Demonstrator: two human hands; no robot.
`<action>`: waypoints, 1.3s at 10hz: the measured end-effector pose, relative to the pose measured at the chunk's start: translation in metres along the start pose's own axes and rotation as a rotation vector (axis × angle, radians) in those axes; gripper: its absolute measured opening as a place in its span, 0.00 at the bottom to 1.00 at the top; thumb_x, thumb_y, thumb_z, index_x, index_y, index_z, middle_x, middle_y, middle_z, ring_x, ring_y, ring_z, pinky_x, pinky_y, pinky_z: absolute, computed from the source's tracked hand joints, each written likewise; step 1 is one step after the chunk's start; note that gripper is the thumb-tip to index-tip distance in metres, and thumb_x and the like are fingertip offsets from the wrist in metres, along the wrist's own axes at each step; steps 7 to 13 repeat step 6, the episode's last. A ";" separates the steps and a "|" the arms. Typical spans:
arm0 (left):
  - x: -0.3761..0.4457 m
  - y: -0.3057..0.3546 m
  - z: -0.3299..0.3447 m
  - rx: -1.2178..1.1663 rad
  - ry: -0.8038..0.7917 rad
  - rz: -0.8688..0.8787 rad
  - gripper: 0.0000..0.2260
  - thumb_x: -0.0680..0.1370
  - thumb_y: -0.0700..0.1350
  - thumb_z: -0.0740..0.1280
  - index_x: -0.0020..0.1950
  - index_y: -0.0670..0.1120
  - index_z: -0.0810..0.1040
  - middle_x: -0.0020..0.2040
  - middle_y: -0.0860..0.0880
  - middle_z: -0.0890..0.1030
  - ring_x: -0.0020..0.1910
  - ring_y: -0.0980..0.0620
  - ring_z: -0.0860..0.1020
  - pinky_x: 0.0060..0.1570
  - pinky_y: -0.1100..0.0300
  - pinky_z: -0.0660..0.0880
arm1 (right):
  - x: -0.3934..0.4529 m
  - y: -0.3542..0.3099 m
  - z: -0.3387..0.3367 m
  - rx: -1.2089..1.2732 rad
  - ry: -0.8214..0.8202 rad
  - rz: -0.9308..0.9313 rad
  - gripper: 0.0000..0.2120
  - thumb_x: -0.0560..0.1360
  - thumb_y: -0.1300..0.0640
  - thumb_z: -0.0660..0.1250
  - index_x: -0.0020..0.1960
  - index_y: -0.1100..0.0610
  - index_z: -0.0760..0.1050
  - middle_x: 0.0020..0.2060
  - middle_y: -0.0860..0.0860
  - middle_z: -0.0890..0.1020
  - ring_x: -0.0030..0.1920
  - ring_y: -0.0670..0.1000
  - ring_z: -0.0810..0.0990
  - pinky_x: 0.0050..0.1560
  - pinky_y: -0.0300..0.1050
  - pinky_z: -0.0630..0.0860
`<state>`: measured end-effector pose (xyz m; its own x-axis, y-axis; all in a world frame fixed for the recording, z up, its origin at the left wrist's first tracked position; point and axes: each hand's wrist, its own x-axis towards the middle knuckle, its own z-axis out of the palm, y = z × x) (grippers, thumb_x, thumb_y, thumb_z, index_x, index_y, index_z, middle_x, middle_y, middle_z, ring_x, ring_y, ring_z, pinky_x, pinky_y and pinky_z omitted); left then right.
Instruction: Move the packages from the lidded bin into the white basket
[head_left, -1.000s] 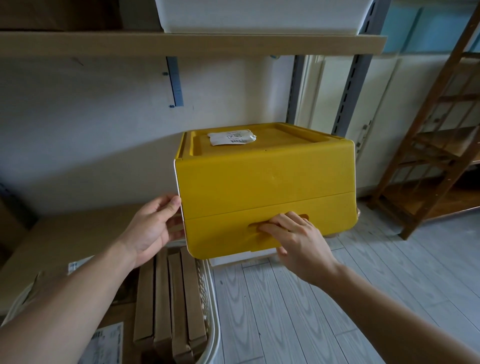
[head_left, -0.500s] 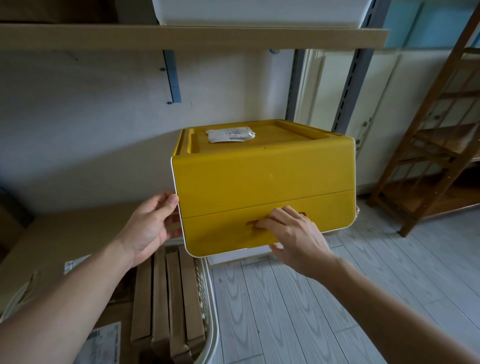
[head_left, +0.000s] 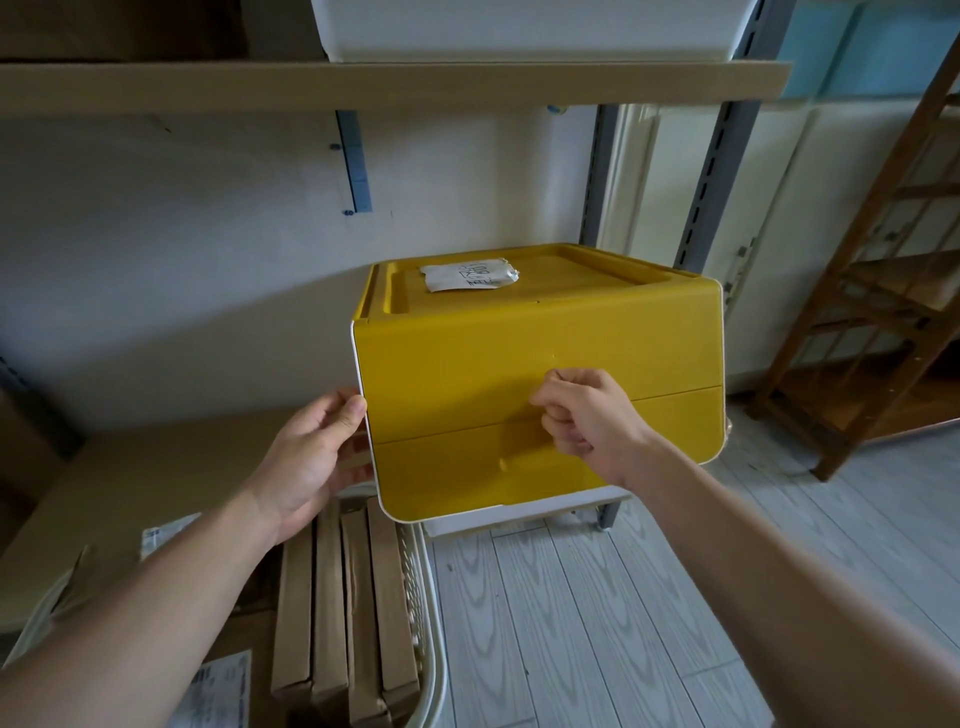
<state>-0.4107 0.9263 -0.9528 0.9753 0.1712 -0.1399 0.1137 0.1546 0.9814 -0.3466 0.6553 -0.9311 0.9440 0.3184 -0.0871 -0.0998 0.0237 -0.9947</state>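
Observation:
The yellow lidded bin (head_left: 519, 353) stands on a low shelf with its front flap closed and a crumpled white label (head_left: 467, 275) on top. My left hand (head_left: 311, 457) rests flat against the bin's left side, thumb at the front corner. My right hand (head_left: 587, 415) hovers in front of the flap seam, fingers curled into a fist and holding nothing, just above the flap's handle recess (head_left: 519, 462). Below the bin, the white basket (head_left: 434, 649) holds several brown cardboard packages (head_left: 358, 613) standing on edge. The bin's inside is hidden.
A wooden shelf board (head_left: 395, 83) with a white container (head_left: 519, 26) runs overhead. Grey uprights (head_left: 711, 197) stand behind the bin. A wooden rack (head_left: 883, 312) is at the right. Brown cardboard (head_left: 130, 493) lies to the left. Pale plank floor (head_left: 597, 623) stretches right of the basket.
My right hand has left the flap's handle recess, risen to the seam and curled into a fist. My left hand stays on the bin's left side.

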 end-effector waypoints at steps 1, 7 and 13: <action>0.001 0.000 0.000 0.008 -0.017 0.005 0.11 0.85 0.45 0.59 0.63 0.47 0.79 0.54 0.44 0.85 0.54 0.43 0.82 0.54 0.43 0.79 | 0.010 0.001 0.013 -0.069 0.123 -0.014 0.30 0.76 0.69 0.66 0.20 0.49 0.63 0.20 0.47 0.61 0.21 0.49 0.56 0.24 0.38 0.53; -0.006 0.004 0.003 0.662 0.212 0.458 0.03 0.84 0.45 0.65 0.54 0.48 0.77 0.48 0.49 0.83 0.49 0.51 0.81 0.52 0.52 0.79 | 0.001 0.003 0.008 -0.194 0.113 -0.091 0.25 0.75 0.70 0.66 0.26 0.52 0.62 0.20 0.47 0.62 0.23 0.48 0.57 0.26 0.39 0.55; -0.006 0.004 0.003 0.662 0.212 0.458 0.03 0.84 0.45 0.65 0.54 0.48 0.77 0.48 0.49 0.83 0.49 0.51 0.81 0.52 0.52 0.79 | 0.001 0.003 0.008 -0.194 0.113 -0.091 0.25 0.75 0.70 0.66 0.26 0.52 0.62 0.20 0.47 0.62 0.23 0.48 0.57 0.26 0.39 0.55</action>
